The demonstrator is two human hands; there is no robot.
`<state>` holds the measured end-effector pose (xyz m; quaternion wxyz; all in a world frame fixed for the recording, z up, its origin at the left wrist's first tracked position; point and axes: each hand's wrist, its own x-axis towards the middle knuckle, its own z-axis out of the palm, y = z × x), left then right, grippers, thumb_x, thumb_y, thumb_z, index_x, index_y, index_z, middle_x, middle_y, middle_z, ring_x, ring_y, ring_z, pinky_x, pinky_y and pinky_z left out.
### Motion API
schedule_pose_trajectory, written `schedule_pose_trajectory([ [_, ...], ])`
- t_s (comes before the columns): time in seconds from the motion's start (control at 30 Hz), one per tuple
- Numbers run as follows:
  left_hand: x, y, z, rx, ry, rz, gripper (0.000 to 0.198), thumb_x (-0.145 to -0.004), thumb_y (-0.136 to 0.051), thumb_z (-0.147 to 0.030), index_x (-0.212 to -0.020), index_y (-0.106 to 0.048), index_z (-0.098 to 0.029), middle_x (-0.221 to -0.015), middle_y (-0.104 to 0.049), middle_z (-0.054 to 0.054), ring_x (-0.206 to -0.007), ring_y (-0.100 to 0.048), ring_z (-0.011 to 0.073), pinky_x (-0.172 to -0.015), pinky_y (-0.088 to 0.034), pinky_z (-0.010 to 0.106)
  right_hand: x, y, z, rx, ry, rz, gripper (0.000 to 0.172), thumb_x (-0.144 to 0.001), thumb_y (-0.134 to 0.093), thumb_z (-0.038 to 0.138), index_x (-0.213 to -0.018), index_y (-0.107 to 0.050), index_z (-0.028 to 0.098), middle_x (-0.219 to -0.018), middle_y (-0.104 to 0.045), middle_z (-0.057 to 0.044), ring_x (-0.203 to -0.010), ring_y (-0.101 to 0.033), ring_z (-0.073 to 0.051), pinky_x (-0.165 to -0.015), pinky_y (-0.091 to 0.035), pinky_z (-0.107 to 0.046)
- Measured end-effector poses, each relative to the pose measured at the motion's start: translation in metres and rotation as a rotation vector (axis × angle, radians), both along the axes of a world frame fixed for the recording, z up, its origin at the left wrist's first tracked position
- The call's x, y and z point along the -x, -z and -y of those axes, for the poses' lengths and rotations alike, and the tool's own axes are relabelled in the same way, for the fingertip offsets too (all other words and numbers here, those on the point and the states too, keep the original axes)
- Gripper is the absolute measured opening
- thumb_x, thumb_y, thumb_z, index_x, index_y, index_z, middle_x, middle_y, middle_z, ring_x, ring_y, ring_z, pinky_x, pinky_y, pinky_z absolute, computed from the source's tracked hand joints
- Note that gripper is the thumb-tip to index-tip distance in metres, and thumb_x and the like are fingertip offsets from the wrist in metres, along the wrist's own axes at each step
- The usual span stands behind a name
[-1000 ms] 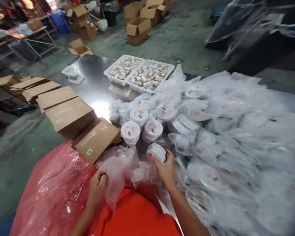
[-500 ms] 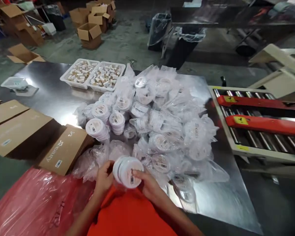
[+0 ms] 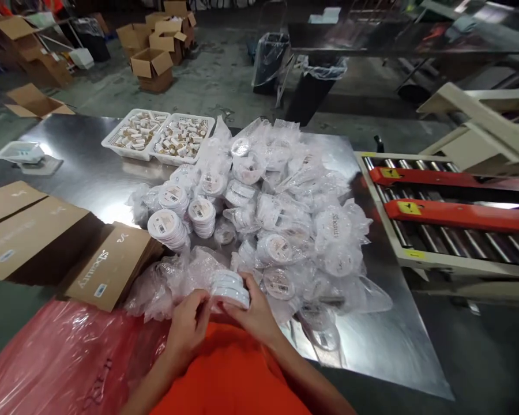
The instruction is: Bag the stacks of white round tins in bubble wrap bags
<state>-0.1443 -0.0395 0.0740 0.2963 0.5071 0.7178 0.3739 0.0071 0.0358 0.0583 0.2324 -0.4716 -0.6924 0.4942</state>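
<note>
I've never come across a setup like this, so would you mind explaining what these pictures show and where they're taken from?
No machine is involved here. All three pictures come from one camera worn on a person's head, looking forward and down, so you see what the person sees. At the bottom are the person's own bare hands: the left hand and the right hand hold a stack of round white packs between them. On the steel table lies a heap of clear plastic bags with similar packs inside, beside two white baskets of small items. Brown cardboard boxes lie at the table's near left corner.
</note>
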Motion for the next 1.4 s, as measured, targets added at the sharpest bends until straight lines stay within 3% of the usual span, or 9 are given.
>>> schedule_pose_trajectory([
  [0.17, -0.004, -0.001, -0.001, 0.058, -0.075, 0.083, 0.012, -0.083, -0.048, -0.029, -0.077, -0.053, -0.020, -0.063, -0.060, -0.001, -0.055, -0.059, 0.0133, -0.053, -0.048, 0.023, 0.000, 0.004, 0.006, -0.374, 0.007, 0.129, 0.048, -0.075, -0.060, 0.028, -0.120, -0.047, 0.018, -0.114, -0.060, -0.013, -0.105, -0.057, -0.029, -0.090, -0.047, -0.048],
  [0.3, -0.009, -0.002, -0.005, -0.072, -0.088, -0.008, 0.015, -0.084, -0.048, -0.030, -0.077, -0.057, -0.020, -0.060, -0.061, -0.001, -0.049, -0.057, 0.0117, -0.051, -0.048, 0.022, 0.006, 0.002, 0.009, -0.209, -0.108, 0.175, 0.058, -0.075, -0.060, 0.027, -0.129, -0.041, 0.014, -0.113, -0.060, -0.016, -0.102, -0.058, -0.030, -0.086, -0.050, -0.046],
  [0.53, -0.016, 0.001, -0.014, -0.088, 0.194, -0.101, 0.021, -0.080, -0.049, -0.021, -0.093, -0.065, -0.020, -0.066, -0.065, 0.003, -0.059, -0.061, 0.0159, -0.057, -0.047, 0.025, 0.003, 0.004, 0.006, -0.085, -0.040, 0.058, 0.076, -0.074, -0.059, 0.024, -0.144, -0.030, 0.016, -0.123, -0.051, -0.019, -0.115, -0.051, -0.034, -0.095, -0.044, -0.051],
  [0.67, -0.014, -0.001, -0.021, -0.016, -0.029, 0.027, 0.019, -0.082, -0.049, -0.026, -0.097, -0.058, -0.019, -0.066, -0.059, 0.000, -0.058, -0.057, 0.0150, -0.058, -0.045, 0.026, -0.002, 0.000, -0.002, 0.322, -0.007, -0.217, 0.070, -0.073, -0.067, 0.040, -0.135, -0.045, 0.019, -0.120, -0.054, -0.014, -0.115, -0.052, -0.031, -0.097, -0.043, -0.048],
  [0.77, -0.010, -0.009, -0.028, 0.008, -0.242, 0.190, 0.013, -0.084, -0.049, -0.031, -0.089, -0.053, -0.020, -0.076, -0.059, 0.000, -0.070, -0.058, 0.0147, -0.066, -0.046, 0.026, -0.004, -0.001, -0.007, 0.810, 0.115, -0.574, 0.054, -0.077, -0.060, 0.055, -0.120, -0.056, 0.022, -0.104, -0.062, -0.008, -0.089, -0.062, -0.021, -0.076, -0.052, -0.036],
  [0.87, -0.010, -0.016, -0.032, 0.046, -0.304, 0.337, 0.012, -0.084, -0.050, -0.032, -0.082, -0.049, -0.021, -0.075, -0.055, -0.002, -0.070, -0.055, 0.0131, -0.066, -0.046, 0.024, 0.000, 0.006, -0.004, 0.989, 0.284, -0.648, 0.039, -0.070, -0.071, 0.049, -0.096, -0.060, 0.021, -0.077, -0.061, 0.001, -0.058, -0.054, -0.011, -0.054, -0.046, -0.024],
  [1.03, -0.008, -0.007, -0.027, 0.059, -0.260, 0.310, 0.011, -0.082, -0.051, -0.030, -0.083, -0.051, -0.019, -0.076, -0.056, -0.001, -0.072, -0.056, 0.0141, -0.068, -0.046, 0.026, 0.006, 0.026, 0.007, 0.752, 0.208, -0.414, 0.034, -0.074, -0.063, 0.050, -0.069, -0.051, 0.019, -0.056, -0.043, 0.005, -0.045, -0.033, -0.008, -0.042, -0.029, -0.021],
  [1.23, 0.003, 0.018, -0.007, 0.184, -0.046, 0.107, 0.012, -0.075, -0.052, -0.024, -0.087, -0.052, -0.021, -0.054, -0.043, -0.008, -0.050, -0.046, 0.0129, -0.052, -0.036, 0.024, -0.006, 0.030, -0.001, 0.258, 0.251, -0.197, 0.015, -0.082, -0.050, 0.035, -0.073, -0.048, 0.023, -0.070, -0.050, 0.000, -0.067, -0.046, -0.017, -0.063, -0.039, -0.029],
  [1.4, 0.011, 0.018, -0.006, 0.195, -0.016, 0.019, 0.021, -0.080, -0.046, -0.027, -0.100, -0.050, -0.021, -0.059, -0.045, -0.007, -0.054, -0.050, 0.0153, -0.055, -0.038, 0.025, -0.012, 0.022, -0.009, -0.033, 0.114, -0.026, 0.015, -0.085, -0.036, 0.019, -0.085, -0.050, 0.023, -0.075, -0.053, -0.001, -0.067, -0.050, -0.018, -0.064, -0.038, -0.030],
])
